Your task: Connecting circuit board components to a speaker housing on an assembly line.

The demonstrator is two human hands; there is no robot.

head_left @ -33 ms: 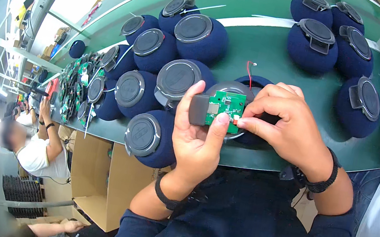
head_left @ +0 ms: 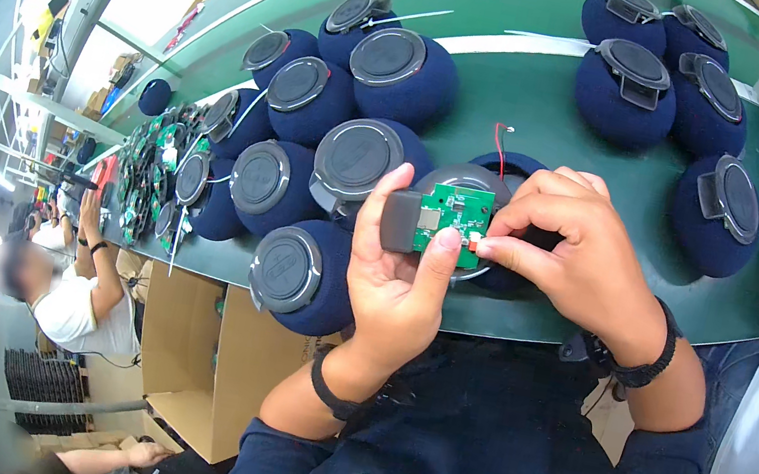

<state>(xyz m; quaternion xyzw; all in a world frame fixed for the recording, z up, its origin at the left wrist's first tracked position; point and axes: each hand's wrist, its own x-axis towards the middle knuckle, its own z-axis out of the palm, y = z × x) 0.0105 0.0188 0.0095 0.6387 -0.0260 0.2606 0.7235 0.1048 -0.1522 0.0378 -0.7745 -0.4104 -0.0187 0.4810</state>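
My left hand (head_left: pixel 401 276) grips a green circuit board (head_left: pixel 453 211) with a black plastic piece (head_left: pixel 399 220) along its left side. Its thumb presses on the front of the board. At the board's right edge, my right hand (head_left: pixel 569 245) pinches a small white-and-red connector (head_left: pixel 474 243) between thumb and forefinger, against the board. Whether the connector is fully seated cannot be seen. Behind the board lies a round dark blue unit (head_left: pixel 512 164), mostly covered by my hands. A thin red wire (head_left: pixel 498 141) with a small white end stands up from it.
Several round navy speaker-like units (head_left: pixel 403 74) with grey tops crowd the left of the green table (head_left: pixel 507 87); more (head_left: pixel 625 93) stand at the right. A heap of circuit boards (head_left: pixel 147 171) lies far left. Below the table edge is an open cardboard box (head_left: pixel 250 367). A co-worker (head_left: pixel 78 306) sits at the left.
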